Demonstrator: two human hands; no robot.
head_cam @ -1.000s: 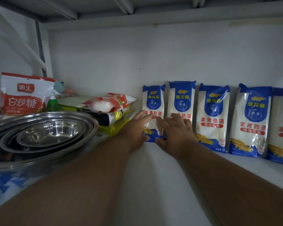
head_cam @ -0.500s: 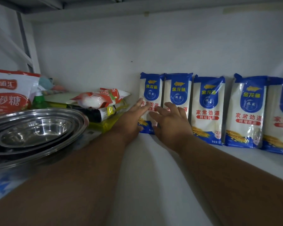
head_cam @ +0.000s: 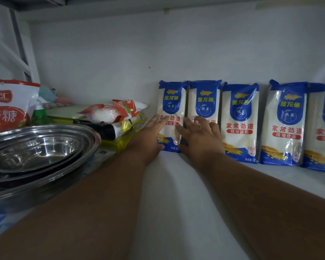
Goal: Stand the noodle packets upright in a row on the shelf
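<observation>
**Leftmost packets squared into the row**

Since a second ago, both spread hands have slid lower. The left hand presses flat on the leftmost packet, the right hand on its neighbour. Five stand upright against the shelf back wall; the row looks nearly finished.

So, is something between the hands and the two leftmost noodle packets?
Nothing visible. The left hand lies on the leftmost noodle packet, the right hand on the second noodle packet. The pile of bags stays left of both.
</observation>
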